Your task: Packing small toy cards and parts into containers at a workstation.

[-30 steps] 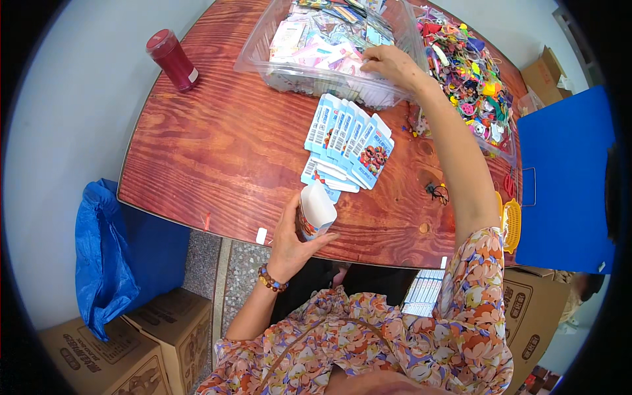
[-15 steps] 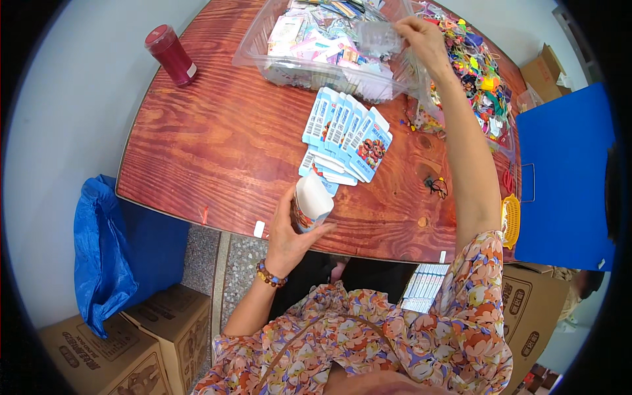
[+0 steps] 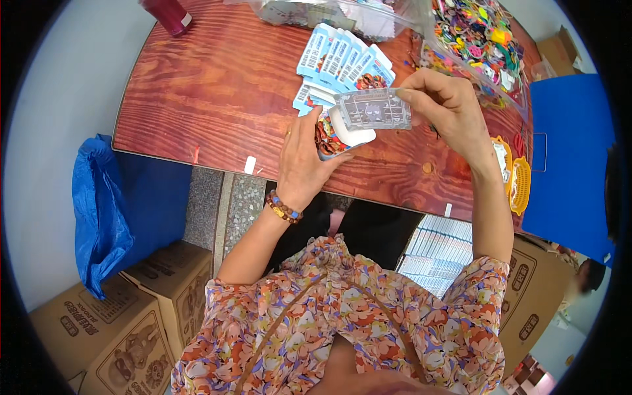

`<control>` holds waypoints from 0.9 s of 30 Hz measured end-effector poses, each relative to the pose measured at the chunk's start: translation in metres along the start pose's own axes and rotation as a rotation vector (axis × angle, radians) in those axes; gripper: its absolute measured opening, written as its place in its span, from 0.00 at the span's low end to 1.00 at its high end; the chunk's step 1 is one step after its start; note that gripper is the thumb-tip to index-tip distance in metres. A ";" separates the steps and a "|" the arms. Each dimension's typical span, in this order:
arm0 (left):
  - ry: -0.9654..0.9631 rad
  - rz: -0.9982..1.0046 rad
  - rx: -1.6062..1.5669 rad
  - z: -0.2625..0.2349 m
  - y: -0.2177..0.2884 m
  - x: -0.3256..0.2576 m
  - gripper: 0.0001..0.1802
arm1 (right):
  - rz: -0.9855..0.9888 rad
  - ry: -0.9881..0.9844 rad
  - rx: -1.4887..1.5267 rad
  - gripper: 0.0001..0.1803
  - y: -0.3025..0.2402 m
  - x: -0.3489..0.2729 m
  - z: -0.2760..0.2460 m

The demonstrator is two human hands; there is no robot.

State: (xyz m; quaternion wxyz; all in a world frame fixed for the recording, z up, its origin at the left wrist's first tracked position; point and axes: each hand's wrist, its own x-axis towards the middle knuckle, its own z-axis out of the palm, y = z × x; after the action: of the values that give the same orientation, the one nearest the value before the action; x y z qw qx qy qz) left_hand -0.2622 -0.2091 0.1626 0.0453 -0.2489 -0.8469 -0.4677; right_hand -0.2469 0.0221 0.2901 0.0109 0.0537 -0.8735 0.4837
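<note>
In the head view, the right hand [image 3: 442,108] pinches a small grey clear packet [image 3: 372,109] by its right end. The packet's long axis lies left to right, its flat face toward the camera, just above the white roll [image 3: 342,131] that the left hand [image 3: 304,161] grips at the edge of the table [image 3: 217,92]. 0.5 s ago the right hand reached into the far clear bin [image 3: 329,13]; now it is back near the left hand with the packet. A fan of blue cards [image 3: 342,62] lies behind.

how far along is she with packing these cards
Done: a fan of blue-backed cards already lies on the wooden table. In hand: the left hand holds a white card piece; the right hand holds a grey clear packet over it. Left: a bin of colourful charms.
</note>
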 end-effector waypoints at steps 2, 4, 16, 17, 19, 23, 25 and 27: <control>-0.003 0.078 0.027 0.002 0.004 -0.004 0.52 | 0.044 -0.074 -0.134 0.08 -0.003 -0.007 -0.008; 0.038 0.111 0.103 0.006 0.010 -0.003 0.54 | 0.055 -0.065 -0.121 0.09 -0.008 -0.014 -0.009; -0.103 0.183 0.113 0.020 0.025 -0.015 0.51 | 0.206 -0.164 -0.201 0.09 0.001 -0.028 0.009; -0.108 0.183 0.067 0.021 0.028 -0.014 0.50 | 0.211 -0.158 -0.200 0.09 0.003 -0.030 0.005; -0.114 0.178 0.031 0.021 0.031 -0.015 0.49 | 0.220 -0.198 -0.167 0.09 0.007 -0.030 -0.005; -0.139 0.194 0.054 0.028 0.032 -0.011 0.48 | 0.332 -0.253 -0.283 0.09 0.003 -0.035 0.008; -0.132 0.185 0.070 0.028 0.031 -0.010 0.47 | -0.026 0.053 -0.548 0.11 0.016 -0.041 0.021; -0.079 0.187 0.097 0.029 0.034 -0.009 0.47 | 0.033 0.095 -0.467 0.13 0.018 -0.044 0.016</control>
State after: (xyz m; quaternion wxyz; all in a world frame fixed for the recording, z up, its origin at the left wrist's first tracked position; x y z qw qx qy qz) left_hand -0.2341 -0.1745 0.1697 0.0675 -0.3427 -0.8427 -0.4096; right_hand -0.2041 0.0220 0.2630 0.0565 0.0127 -0.9610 0.2706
